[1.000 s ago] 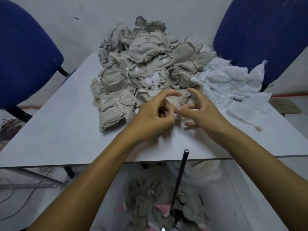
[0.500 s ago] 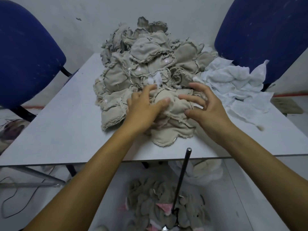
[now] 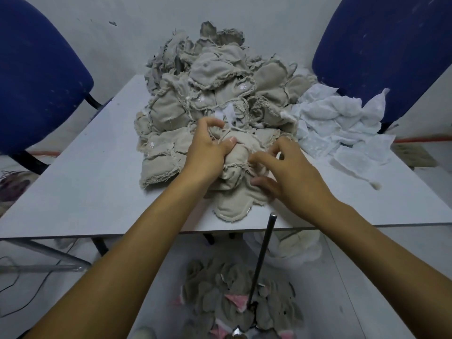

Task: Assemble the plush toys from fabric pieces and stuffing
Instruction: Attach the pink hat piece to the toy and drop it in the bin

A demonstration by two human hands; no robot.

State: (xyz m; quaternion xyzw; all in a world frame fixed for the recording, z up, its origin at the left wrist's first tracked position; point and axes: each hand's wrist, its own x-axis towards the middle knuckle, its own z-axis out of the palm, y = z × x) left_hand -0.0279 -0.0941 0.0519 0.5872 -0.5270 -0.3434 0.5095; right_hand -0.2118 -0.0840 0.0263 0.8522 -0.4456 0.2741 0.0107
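Step in hand, as judged: drawing one beige fabric piece (image 3: 238, 165) off the front of the heap (image 3: 215, 89) and readying it for turning or stuffing.

Left hand (image 3: 208, 148): fingers curled into the bunched upper end of the piece, thumb pressed on its crown; grasping it. Right hand (image 3: 286, 172): fingertips (image 3: 254, 157) nipping the frayed seam at the piece's middle, lower fingers bearing on its flat lobe; gripping the same piece.

Location of the piece: on the table (image 3: 93, 182), at the near edge, touching the heap behind, lower lobe reaching almost to the table's lip. White fabric pieces (image 3: 342, 128) lying to the right, just beside the heap. Metal rod (image 3: 261, 260) standing upright below the table edge, above a heap of grey and pink pieces (image 3: 234, 304) on the floor. No loose stuffing identified with certainty.

Recommended handling:
- Keep the left grip fixed as anchor; work only with the right
- Hold by the stitched seam, not the frayed fringe, which looks likely to pull loose
- Find the opening before lifting; not visible here
- Lift clear of neighbouring pieces, whose raw edges may snag and drag along
- Mind the lobe near the lip; risk of sliding off onto the floor
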